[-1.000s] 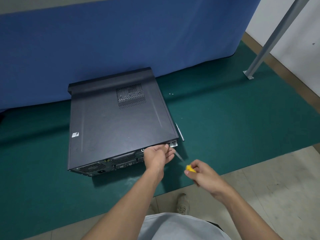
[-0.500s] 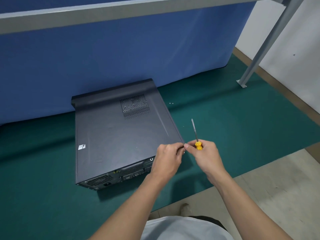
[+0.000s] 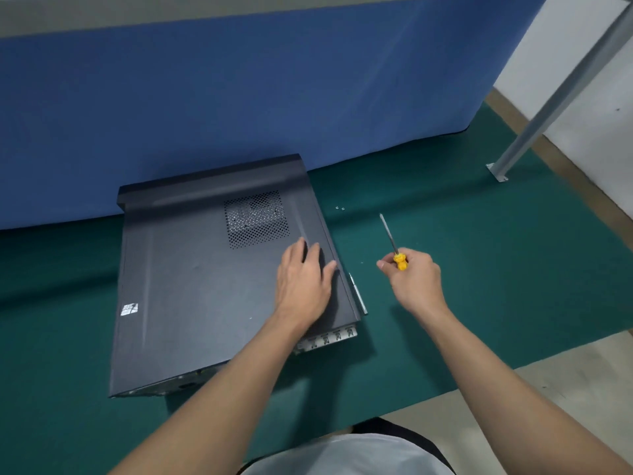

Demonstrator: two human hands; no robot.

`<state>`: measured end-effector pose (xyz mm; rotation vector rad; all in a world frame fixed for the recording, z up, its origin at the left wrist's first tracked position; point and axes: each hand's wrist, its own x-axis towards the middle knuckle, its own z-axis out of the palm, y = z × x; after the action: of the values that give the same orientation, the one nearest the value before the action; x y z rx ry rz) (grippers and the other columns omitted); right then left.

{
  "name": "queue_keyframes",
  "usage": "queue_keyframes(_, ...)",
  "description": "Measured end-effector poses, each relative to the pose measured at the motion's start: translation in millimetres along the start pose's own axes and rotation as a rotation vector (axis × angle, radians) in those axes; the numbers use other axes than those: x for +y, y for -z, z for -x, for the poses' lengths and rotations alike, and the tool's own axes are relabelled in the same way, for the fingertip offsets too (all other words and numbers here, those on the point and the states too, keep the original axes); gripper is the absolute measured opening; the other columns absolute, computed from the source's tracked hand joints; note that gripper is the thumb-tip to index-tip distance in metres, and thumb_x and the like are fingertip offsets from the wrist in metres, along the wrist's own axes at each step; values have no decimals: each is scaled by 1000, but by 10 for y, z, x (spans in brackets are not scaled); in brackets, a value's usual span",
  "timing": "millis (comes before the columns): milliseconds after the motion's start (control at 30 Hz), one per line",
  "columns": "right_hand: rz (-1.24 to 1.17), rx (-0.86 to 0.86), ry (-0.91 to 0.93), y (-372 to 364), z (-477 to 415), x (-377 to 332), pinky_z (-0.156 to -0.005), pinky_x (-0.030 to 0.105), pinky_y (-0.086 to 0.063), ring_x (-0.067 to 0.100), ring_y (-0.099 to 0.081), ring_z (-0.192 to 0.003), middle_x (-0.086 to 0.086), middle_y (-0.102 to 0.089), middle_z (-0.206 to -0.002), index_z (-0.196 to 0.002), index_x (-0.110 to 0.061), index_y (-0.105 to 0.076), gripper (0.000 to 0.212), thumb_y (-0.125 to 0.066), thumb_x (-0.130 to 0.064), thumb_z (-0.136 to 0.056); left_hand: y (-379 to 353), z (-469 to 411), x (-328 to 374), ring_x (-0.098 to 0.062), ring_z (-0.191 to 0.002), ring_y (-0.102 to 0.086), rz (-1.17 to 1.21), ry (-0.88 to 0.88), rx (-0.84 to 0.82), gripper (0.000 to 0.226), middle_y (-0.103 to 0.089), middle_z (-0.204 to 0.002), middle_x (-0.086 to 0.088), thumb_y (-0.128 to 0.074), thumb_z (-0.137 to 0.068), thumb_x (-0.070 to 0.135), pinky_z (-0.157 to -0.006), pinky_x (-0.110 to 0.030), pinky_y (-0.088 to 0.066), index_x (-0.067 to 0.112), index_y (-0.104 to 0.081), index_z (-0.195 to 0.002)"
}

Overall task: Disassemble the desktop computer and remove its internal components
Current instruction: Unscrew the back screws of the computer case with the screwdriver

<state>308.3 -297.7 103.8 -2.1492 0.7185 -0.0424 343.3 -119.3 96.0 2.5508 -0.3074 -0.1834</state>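
green mat (image 3: pixel 479 286), blue curtain (image 3: pixel 239 97)

- Only one view here: a wide-angle camera on the person's head, looking forward and steeply down at the floor.
- It faces the blue curtain (image 3: pixel 239 97) at the back. The green mat (image 3: pixel 479 269) runs across the middle and the desktop computer (image 3: pixel 205 286) sits left of centre.
- It's pretty close in, about arm's reach. Both forearms come up from the bottom edge, with the left hand (image 3: pixel 301 279) flat on the case and the right hand (image 3: pixel 416 282) gripping a screwdriver (image 3: pixel 400 261) just beside it.
- The person's own white shirt (image 3: pixel 342 454) pokes in at the very bottom.
- A metal post (image 3: pixel 565 87) slants across the far right corner.
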Motion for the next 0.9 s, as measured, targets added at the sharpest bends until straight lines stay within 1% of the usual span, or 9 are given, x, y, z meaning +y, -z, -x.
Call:
queue_keyframes(100, 121, -32, 81, -82, -524, 33, -60, 28, -37, 24, -50, -70, 0, -57, -70, -75, -14, -64, 17, -66, -24, -88, -83, -303, 9, -28, -146, -16, -84, 77, 45, 54, -24, -157, -15, -38, -103, 38, -119, -39, -9, 6, -37, -146)
queue_keyframes(167, 199, -56, 124, -156, -880, 83, -68, 31, -41, 27, -51, -80, 6, -59, -83, -80, -10, -64, 16, -65, -23, -89, -137, -522, 27, -27, -145, -19, -166, 114, 93, 54, -24, -158, -13, -36, -103, 39, -120, -41, -10, 8, -35, -148)
queue_keyframes(233, 257, -87, 154, -246, -1222, 135, -71, 34, -44, 28, -52, -83, 8, -59, -88, -80, -11, -62, 16, -64, -23, -90, -187, -708, 41, -24, -145, -21, -219, 163, 145, 53, -26, -158, -9, -34, -103, 39, -119, -42, -12, 11, -34, -148)
queue_keyframes(333, 315, -132, 184, -406, -1672, 191, -69, 34, -42, 30, -52, -83, 5, -55, -89, -81, -12, -61, 15, -62, -23, -91, -259, -856, 59, -19, -144, -24, -264, 237, 220, 51, -31, -156, -3, -31, -103, 40, -116, -41, -18, 15, -36, -147)
queue_keyframes(433, 358, -170, 217, -577, -2052, 215, -68, 35, -43, 33, -54, -84, 9, -58, -93, -82, -9, -61, 16, -61, -23, -90, -319, -884, 64, -17, -143, -26, -300, 270, 244, 51, -34, -155, -1, -32, -101, 41, -112, -41, -21, 17, -40, -146)
queue_keyframes(533, 415, -196, 230, -746, -2330, 215, -66, 33, -39, 36, -56, -82, 15, -60, -95, -84, -9, -62, 13, -59, -21, -89, -316, -882, 58, -15, -142, -28, -312, 292, 256, 51, -36, -154, 1, -34, -100, 42, -112, -39, -20, 18, -42, -144)
queue_keyframes(600, 436, -214, 231, -847, -2476, 201, -67, 35, -42, 38, -56, -80, 18, -60, -98, -89, -9, -63, 13, -55, -19, -88, -306, -885, 66, -14, -142, -27, -322, 302, 252, 52, -36, -155, 2, -33, -100, 43, -112, -37, -18, 19, -42, -145)
queue_keyframes(733, 502, -267, 296, -1028, -2687, 163, -69, 35, -41, 38, -57, -87, 15, -56, -103, -91, -10, -61, 15, -51, -22, -92, -302, -886, 79, -14, -142, -26, -322, 312, 253, 52, -35, -155, 2, -34, -99, 43, -112, -36, -17, 19, -43, -145)
queue_keyframes(900, 553, -283, 376, -1188, -2779, 122, -67, 38, -43, 34, -54, -82, 13, -56, -101, -90, -8, -60, 18, -48, -21, -97, -303, -888, 64, -14, -141, -28, -336, 316, 258, 51, -36, -154, 2, -36, -99, 42, -111, -34, -17, 19, -45, -143)
